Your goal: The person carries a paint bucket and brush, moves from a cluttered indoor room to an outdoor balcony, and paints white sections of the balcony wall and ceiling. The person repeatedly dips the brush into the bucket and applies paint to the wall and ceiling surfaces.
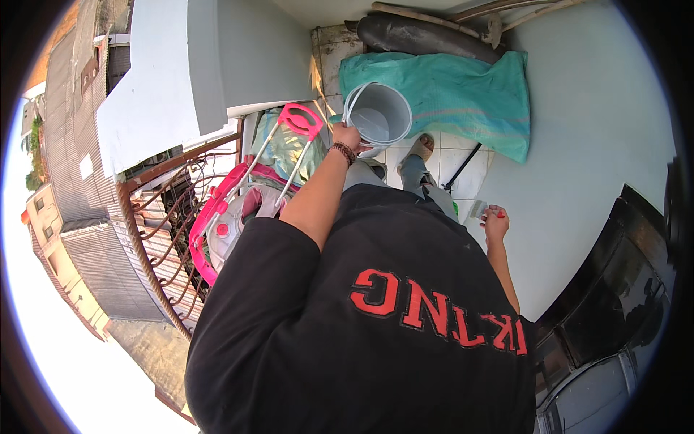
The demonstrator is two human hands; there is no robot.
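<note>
My left hand [347,137] is closed on the near left side of a pale grey bucket [410,112], by its rim and thin handle. The bucket is tilted with its mouth facing up toward me. A lighter patch shows at its bottom; whether that is liquid I cannot tell. On the right, lower down and close to the pale wall, my right hand [496,226] is closed around a small flat tool [475,210] with a red handle and a pale, wide end, which looks like a paintbrush. My fingers hide part of its handle.
A green woven sack [441,94] lies beyond the bucket, below a dark roll [426,35] and wooden poles. To the left are a pink-handled trolley [300,119] and a rusty metal railing [148,267]. A black rod [463,166] leans over the white floor tiles [470,181].
</note>
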